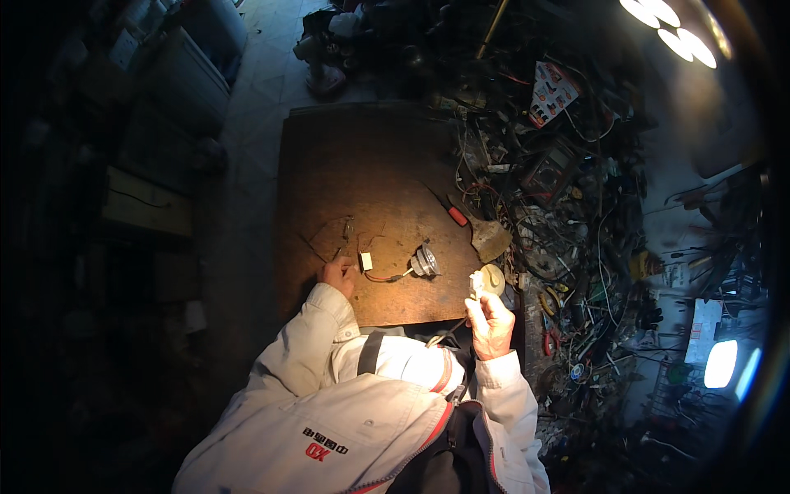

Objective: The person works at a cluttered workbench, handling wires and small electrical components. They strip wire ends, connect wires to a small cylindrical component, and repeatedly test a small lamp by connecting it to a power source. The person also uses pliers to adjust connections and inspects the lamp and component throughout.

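My left hand (339, 275) rests at the left of the wooden tabletop (364, 160), its fingertips pinched on a thin dark lead (337, 253). Just beyond them lies a small clear piece (349, 227) with thin wires, too small to name. Right of this hand is a small white driver box (366, 261), joined by a red and dark cable to a round silver LED spotlight (424, 260) lying on its side. Over the table's near right corner, my right hand (492, 324) grips a small white connector (475, 284), possibly a plug. A dark cable runs below it towards my lap.
A red-handled tool (457, 215), a tan-ended brush (490, 238) and a round beige disc (493, 280) lie along the right edge. Beyond them is a dense heap of wires and tools, with a multimeter (551, 173) and red-handled pliers (550, 339). Lamps glare at the right.
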Available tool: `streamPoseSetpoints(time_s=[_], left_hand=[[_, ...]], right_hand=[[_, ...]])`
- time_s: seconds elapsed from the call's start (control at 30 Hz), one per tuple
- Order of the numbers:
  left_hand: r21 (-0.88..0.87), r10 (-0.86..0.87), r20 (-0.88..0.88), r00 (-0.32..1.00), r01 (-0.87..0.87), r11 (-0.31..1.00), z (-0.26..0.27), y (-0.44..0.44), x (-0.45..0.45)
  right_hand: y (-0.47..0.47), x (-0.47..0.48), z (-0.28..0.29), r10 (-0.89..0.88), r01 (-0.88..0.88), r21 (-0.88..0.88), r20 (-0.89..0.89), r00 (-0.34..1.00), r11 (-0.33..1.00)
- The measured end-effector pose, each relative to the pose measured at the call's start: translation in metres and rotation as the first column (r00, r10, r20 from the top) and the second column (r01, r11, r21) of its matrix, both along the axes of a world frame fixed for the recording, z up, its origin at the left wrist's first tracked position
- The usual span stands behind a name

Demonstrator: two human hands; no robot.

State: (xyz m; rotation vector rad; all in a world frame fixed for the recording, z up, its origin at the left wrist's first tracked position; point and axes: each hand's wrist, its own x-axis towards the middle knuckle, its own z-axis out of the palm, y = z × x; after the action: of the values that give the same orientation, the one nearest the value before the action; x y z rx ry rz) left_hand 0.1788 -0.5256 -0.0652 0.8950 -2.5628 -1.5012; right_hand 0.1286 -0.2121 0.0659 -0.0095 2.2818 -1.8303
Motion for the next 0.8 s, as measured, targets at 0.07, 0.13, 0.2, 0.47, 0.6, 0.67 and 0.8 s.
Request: streamPoseSetpoints(time_s=[0.07,0.13,0.2,0.47,0.6,0.67,0.8], left_hand=[[-0.12,-0.013,-0.02,1.0,0.01,0.993,0.013,-0.002,-0.019],[-0.192,-0.062,0.058,0.996,0.072,0.979,0.009,-0.003,-0.038],[-0.206,-0.058,0.152,0.987,0.088,0.975,-0.01,-0.003,-0.052],[0.078,-0.129,0.054,0.99,0.125,0.989,-0.059,-0.012,-0.075],[0.345,-0.176,-0.1,0.979,0.2,0.917,-0.029,-0.002,-0.071],[0.365,-0.245,-0.104,0.964,0.266,0.892,0.002,0.001,-0.066],[0.319,-0.431,0.063,0.9,0.391,0.863,0.055,0.004,-0.054]], right_hand=[[-0.01,-0.001,0.001,0.021,-0.017,0.052,-0.063,0.998,0.999],[-0.017,-0.009,0.004,0.062,-0.015,0.177,-0.26,0.964,0.984],[-0.018,-0.018,0.023,0.122,0.011,0.328,-0.383,0.916,0.945],[-0.016,-0.014,0.047,0.199,-0.064,0.465,-0.248,0.948,0.883],[-0.025,0.014,0.007,0.156,-0.067,0.375,-0.213,0.964,0.925],[-0.031,0.025,-0.008,0.137,-0.078,0.315,-0.168,0.976,0.946],[-0.043,0.037,-0.017,0.081,-0.081,0.192,0.003,0.997,0.978]])
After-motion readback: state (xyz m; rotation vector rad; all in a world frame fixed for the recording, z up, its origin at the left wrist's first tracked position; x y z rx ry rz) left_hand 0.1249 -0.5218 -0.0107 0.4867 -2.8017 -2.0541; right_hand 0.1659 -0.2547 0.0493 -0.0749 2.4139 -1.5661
